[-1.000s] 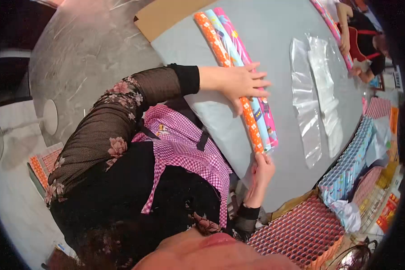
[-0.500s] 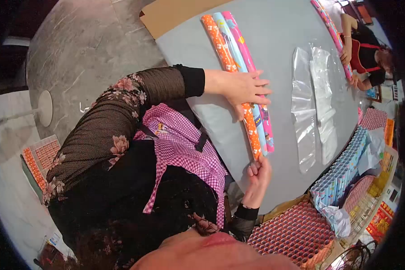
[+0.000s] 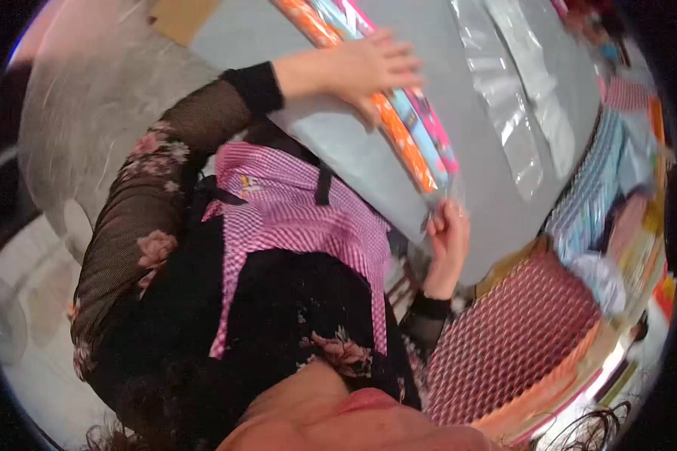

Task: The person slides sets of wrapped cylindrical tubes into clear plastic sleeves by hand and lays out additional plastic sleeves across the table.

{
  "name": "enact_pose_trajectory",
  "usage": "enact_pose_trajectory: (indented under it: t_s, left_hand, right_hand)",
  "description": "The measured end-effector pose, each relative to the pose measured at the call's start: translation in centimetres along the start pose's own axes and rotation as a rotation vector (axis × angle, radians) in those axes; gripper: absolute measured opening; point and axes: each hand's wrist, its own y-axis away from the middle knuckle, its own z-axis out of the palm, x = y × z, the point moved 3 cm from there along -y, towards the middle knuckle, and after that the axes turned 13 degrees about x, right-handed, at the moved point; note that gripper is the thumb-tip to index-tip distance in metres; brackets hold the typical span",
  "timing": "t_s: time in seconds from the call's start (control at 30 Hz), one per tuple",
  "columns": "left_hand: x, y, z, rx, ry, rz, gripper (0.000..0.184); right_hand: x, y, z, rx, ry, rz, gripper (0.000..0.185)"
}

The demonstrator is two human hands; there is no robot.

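Observation:
My left hand (image 3: 368,71) lies with fingers spread across three patterned rolls: an orange one (image 3: 405,146), a light blue one (image 3: 423,139) and a pink one (image 3: 439,139). They lie side by side on the grey table (image 3: 338,143), with a glossy shine over them. Just past their near ends is my right hand (image 3: 450,225), its fingers pinched together. Faint clear film seems to lie between it and the rolls, but motion blur hides what the fingertips hold. Two flat clear plastic sleeves (image 3: 496,98) lie to the right of the rolls.
A large pack of red rolls (image 3: 511,338) stands upright at the lower right, near the table edge. Beyond it are light blue rolls (image 3: 594,180) and crumpled plastic (image 3: 598,278). Cardboard (image 3: 184,19) shows at the top left. A blurred person (image 3: 587,26) is at the upper right.
The view has shifted, so the rolls and sleeves appear higher in the picture. My right hand has moved slightly off the orange roll's end. My left hand stays spread on the rolls.

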Motion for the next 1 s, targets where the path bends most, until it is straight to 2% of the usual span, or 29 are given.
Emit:
enact_pose_trajectory:
  t_s: [0.1, 0.17, 0.2, 0.23, 0.3, 0.33, 0.43, 0.5, 0.53, 0.57, 0.6, 0.67, 0.73, 0.8, 0.87, 0.9, 0.97, 1.0]
  left_hand:
    - [0.2, -0.5, -0.6, 0.065, 0.021, 0.04, 0.105]
    - [1.1, -1.3, -3.2, -0.073, 0.016, -0.007, 0.094]
    - [1.2, -1.4, -2.9, -0.073, 0.024, 0.02, 0.094]
    - [1.1, -1.4, -2.8, -0.033, 0.028, 0.02, 0.094]
    - [1.2, -1.3, -2.6, 0.046, 0.02, 0.05, 0.093]
    - [1.3, -1.3, -2.5, 0.044, 0.018, 0.058, 0.093]
    - [1.6, -1.3, -2.7, 0.006, -0.019, 0.038, 0.093]
    - [1.4, -1.0, -2.4, 0.031, -0.027, 0.019, 0.094]
    - [0.7, -0.6, -0.8, 0.026, -0.026, 0.033, 0.094]
    - [-0.6, -0.5, 1.9, 0.334, 0.1, 0.192, 0.094]
    - [-0.8, -0.5, 2.3, 0.439, 0.157, 0.248, 0.095]
    - [-1.1, -0.3, 2.9, 0.648, 0.248, 0.372, 0.095]
    - [-1.2, -0.5, 3.3, 0.695, 0.292, 0.39, 0.096]
    - [-1.2, -0.6, 3.4, 0.719, 0.319, 0.405, 0.096]
    - [-0.7, -0.7, 2.4, 0.73, 0.336, 0.416, 0.097]
    - [-0.1, -0.8, 1.4, 0.732, 0.341, 0.422, 0.097]
    - [1.6, -1.4, -1.7, -0.003, -0.068, 0.052, 0.096]
    - [0.7, -1.4, 0.1, -0.006, -0.071, 0.051, 0.096]
  right_hand:
    - [0.2, -1.2, -1.1, -0.045, 0.006, 0.051, 0.013]
    - [0.2, -1.1, -1.1, -0.01, -0.024, 0.052, 0.011]
    - [0.3, -1.3, -1.1, -0.03, -0.041, 0.05, 0.01]
    - [0.5, -1.5, -1.5, -0.014, -0.052, 0.048, 0.01]
    - [0.8, -1.8, -1.6, -0.158, -0.09, 0.057, 0.011]
    - [0.9, -1.9, -1.8, -0.156, -0.097, 0.054, 0.011]
    - [0.9, -1.5, -2.5, -0.141, -0.132, 0.012, 0.017]
    - [0.0, -1.3, -4.0, -0.211, 0.007, -0.082, 0.031]
    - [0.0, -1.2, -5.0, -0.203, -0.004, -0.083, 0.031]
    - [0.0, -1.5, -5.8, -0.263, -0.019, -0.152, 0.037]
    - [-0.4, -1.2, -6.5, -0.333, -0.038, -0.223, 0.043]
    - [-0.7, -0.9, -7.9, -0.259, -0.056, -0.187, 0.044]
    - [-1.5, -0.5, -9.0, -0.052, -0.017, -0.314, 0.038]
    - [-2.1, -0.3, -9.2, -0.063, -0.008, -0.356, 0.034]
    - [-2.6, 0.3, -7.9, 0.067, 0.037, -0.154, 0.036]
    - [-2.3, 0.1, -7.7, 0.069, 0.031, -0.155, 0.036]
    - [-1.0, -0.9, -6.4, -0.148, -0.26, 0.11, 0.038]
    - [-0.6, -1.3, -6.0, -0.152, -0.262, 0.112, 0.038]
